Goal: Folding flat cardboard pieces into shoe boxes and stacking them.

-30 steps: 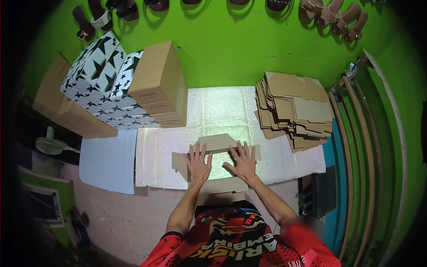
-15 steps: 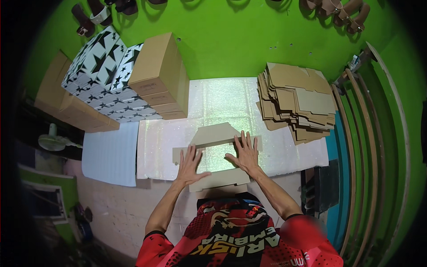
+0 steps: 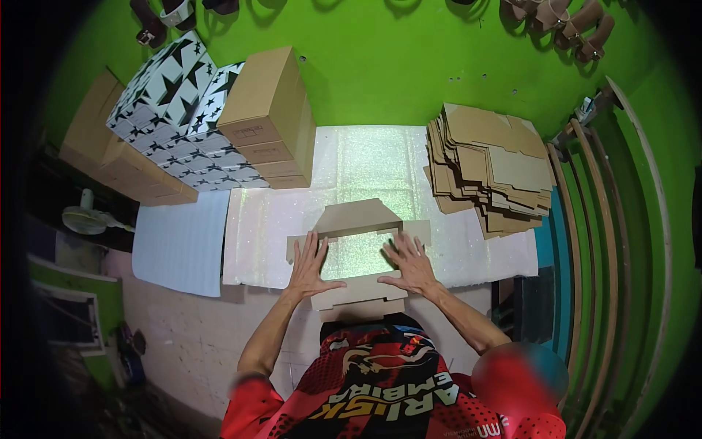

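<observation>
A brown cardboard piece [image 3: 357, 213] with folded flaps lies near the table's front edge, directly before me. Its flaps frame a rectangular middle that looks bright and glittery like the sheet around it. My left hand [image 3: 308, 269] rests on its left side, fingers spread and pointing away from me, thumb on the near flap. On the opposite side my right hand [image 3: 411, 266] is spread too, its thumb stretched inward along the near flap. The near flap [image 3: 358, 290] reaches past the table edge toward my shirt. Neither hand is closed around anything.
Flat cardboard blanks [image 3: 518, 164] are piled at the back right. At the back left stand brown boxes [image 3: 265, 102] and white boxes with black stars [image 3: 170, 95]. A glittery sheet [image 3: 256, 234] covers the table. Wooden rails [image 3: 596, 241] lean at the right; a fan [image 3: 86, 218] is far left.
My right hand has slid toward me along the right side, its thumb now on the near flap. The left hand stays nearly in place. The view has shifted slightly.
</observation>
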